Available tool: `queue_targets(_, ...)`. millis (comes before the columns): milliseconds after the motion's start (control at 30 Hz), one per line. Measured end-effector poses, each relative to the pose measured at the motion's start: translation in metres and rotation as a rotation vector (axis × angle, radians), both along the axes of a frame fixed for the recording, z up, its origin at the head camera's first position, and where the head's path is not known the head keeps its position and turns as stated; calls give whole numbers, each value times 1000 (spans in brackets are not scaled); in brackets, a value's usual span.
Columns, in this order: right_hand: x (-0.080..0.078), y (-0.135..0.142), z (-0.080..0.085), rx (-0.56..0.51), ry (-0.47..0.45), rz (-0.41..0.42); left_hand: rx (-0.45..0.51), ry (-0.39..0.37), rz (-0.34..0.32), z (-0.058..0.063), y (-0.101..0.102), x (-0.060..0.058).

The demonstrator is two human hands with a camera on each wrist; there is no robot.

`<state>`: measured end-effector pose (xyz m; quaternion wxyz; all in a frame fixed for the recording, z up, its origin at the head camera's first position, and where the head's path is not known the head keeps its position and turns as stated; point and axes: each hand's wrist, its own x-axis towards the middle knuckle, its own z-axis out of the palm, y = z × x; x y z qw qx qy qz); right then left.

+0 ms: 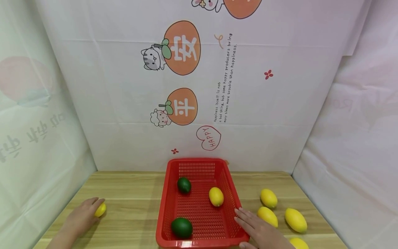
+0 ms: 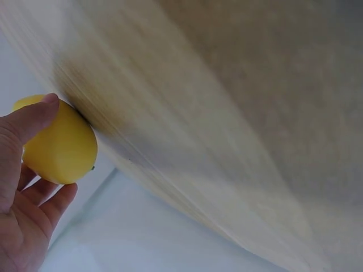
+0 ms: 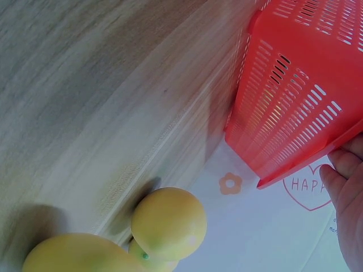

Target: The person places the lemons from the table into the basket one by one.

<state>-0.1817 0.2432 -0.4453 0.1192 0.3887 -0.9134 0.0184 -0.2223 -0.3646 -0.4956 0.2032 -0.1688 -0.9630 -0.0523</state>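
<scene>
On the table's left side my left hand (image 1: 78,218) grips a yellow lemon (image 1: 101,210). In the left wrist view, the thumb lies on one side of this lemon (image 2: 65,144) and the fingers on the other; it is at the wood surface. My right hand (image 1: 262,231) rests its fairly straight fingers on the right rim of a red plastic basket (image 1: 163,207). The right wrist view shows these fingertips (image 3: 333,177) at the basket's rim. Inside the basket are one lemon (image 1: 216,196) and two dark green lime-like fruits, one farther back (image 1: 184,185), one nearer (image 1: 181,228).
Right of the basket lie several lemons, including one at the back (image 1: 268,198) and one farther right (image 1: 295,220). The wooden table (image 1: 133,197) is bordered by a printed white sheet (image 1: 130,145) behind and white sheets on both sides.
</scene>
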Motion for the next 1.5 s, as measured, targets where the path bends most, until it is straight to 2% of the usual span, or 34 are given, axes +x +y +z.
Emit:
queue_targets(200,-2,1,-2,-1,37,17,-18,29,-17,0,0,1)
queue_targets(633,-1,1,-2,7,56,21,-31,52,-26,3,2,4)
queue_targets(867,-2,1,-2,4,90,36,-31,109,-53,5,6,4)
queue_targets(1167,-3,1,-3,8,67,22,-34,210,-120,16,18,1)
queue_targets(1500,-5,2,-8,-11,114,46,-64,292,-175,31,33,0)
